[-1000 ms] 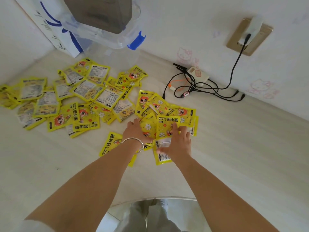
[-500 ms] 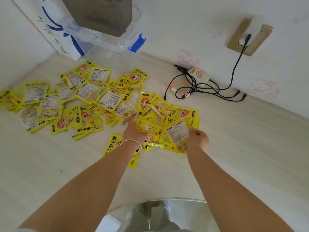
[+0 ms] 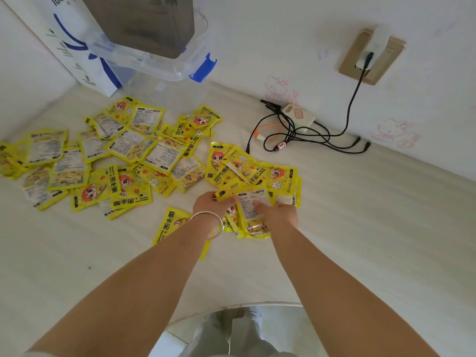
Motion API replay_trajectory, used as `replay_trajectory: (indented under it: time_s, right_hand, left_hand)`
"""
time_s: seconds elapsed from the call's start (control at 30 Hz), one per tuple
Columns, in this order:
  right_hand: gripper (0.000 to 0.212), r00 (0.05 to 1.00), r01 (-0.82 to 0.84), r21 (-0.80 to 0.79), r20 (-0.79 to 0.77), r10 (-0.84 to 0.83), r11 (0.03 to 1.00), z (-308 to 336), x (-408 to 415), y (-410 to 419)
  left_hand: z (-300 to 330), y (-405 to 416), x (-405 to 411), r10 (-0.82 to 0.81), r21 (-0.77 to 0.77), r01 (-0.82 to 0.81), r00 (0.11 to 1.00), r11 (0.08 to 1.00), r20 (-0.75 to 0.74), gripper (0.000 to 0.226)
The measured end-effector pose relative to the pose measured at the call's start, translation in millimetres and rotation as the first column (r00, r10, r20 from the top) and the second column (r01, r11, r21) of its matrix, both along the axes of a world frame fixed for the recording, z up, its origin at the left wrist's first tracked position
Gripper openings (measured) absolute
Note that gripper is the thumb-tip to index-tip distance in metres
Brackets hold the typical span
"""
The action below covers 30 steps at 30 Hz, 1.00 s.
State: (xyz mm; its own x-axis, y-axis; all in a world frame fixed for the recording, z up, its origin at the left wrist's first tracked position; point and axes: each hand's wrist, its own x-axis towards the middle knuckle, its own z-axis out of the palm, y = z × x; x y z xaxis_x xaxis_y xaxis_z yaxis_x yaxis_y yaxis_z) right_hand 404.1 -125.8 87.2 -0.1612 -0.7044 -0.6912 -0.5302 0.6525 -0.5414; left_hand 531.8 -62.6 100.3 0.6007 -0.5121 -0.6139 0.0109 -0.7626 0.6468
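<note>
Pale surface (image 3: 360, 228), left hand (image 3: 207, 204) and right hand (image 3: 282, 215) flanking packet stack (image 3: 253, 217), fingers (image 3: 206, 196) curled, gripping its edges.

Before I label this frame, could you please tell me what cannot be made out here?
Head view: fingertips of the left hand and right hand are hidden by the packets between them, so both grips are unclear.
The grey box is cut off by the top edge.
Print on the packet backs is too small to read.
One packet lies partly under the left arm.
</note>
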Motion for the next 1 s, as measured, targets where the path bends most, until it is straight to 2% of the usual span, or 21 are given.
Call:
replay_trajectory:
  time_s: [0.07, 0.17, 0.23, 0.33, 0.4, 0.5, 0.53, 0.63, 0.73, 0.8, 0.87, 1.0]
  right_hand:
    - [0.045, 0.994, -0.008, 0.04, 0.112, 0.003, 0.999, 0, -2, -1]
    - [0.042, 0.965, -0.022, 0.066, 0.263, 0.004, 0.998, 2, -6, 1]
    - [0.037, 0.954, -0.028, 0.022, 0.299, 0.02, 0.999, 9, -9, 2]
    - [0.034, 0.935, 0.033, -0.046, 0.355, -0.015, 0.998, 21, -19, 5]
    - [0.037, 0.927, 0.093, -0.092, 0.371, -0.052, 0.991, 27, -29, 7]
    - [0.036, 0.917, 0.201, -0.132, 0.374, -0.139, 0.971, 33, -52, 12]
    - [0.032, 0.911, 0.233, -0.144, 0.379, -0.164, 0.962, 36, -62, 15]
    - [0.023, 0.885, 0.325, -0.179, 0.403, -0.232, 0.929, 44, -95, 28]
    - [0.025, 0.868, 0.406, -0.202, 0.39, -0.307, 0.891, 52, -135, 48]
    - [0.028, 0.85, 0.473, -0.203, 0.363, -0.383, 0.858, 52, -166, 61]
    - [0.033, 0.8, 0.564, -0.19, 0.365, -0.476, 0.803, 51, -200, 76]
    - [0.037, 0.594, 0.768, -0.094, 0.475, -0.649, 0.634, 47, -267, 112]
  left_hand:
    - [1, 0, -2, 0.024, -0.011, -0.024, 0.999, 1.0, -0.032, 0.036]
    - [4, -3, -8, 0.045, 0.018, -0.043, 0.995, 0.999, -0.089, 0.052]
    - [10, -6, -15, 0.004, 0.035, -0.001, 0.996, 0.999, -0.088, 0.065]
    - [22, -11, -25, -0.037, 0.005, 0.037, 0.996, 0.999, -0.086, 0.067]
    - [31, -13, -33, -0.073, -0.073, 0.064, 0.989, 0.995, -0.126, 0.059]
    - [41, -16, -50, -0.171, -0.231, 0.115, 0.955, 0.966, -0.241, 0.023]
    - [42, -18, -56, -0.221, -0.243, 0.163, 0.946, 0.956, -0.237, 0.019]
    - [43, -24, -86, -0.343, -0.238, 0.297, 0.921, 0.925, -0.185, 0.029]
    - [48, -26, -132, -0.455, -0.278, 0.394, 0.866, 0.876, -0.205, 0.011]
    - [48, -25, -168, -0.534, -0.307, 0.463, 0.817, 0.832, -0.215, 0.01]
    - [49, -19, -204, -0.613, -0.334, 0.532, 0.759, 0.778, -0.221, 0.008]
    - [43, -6, -267, -0.685, -0.353, 0.589, 0.664, 0.727, -0.301, 0.005]
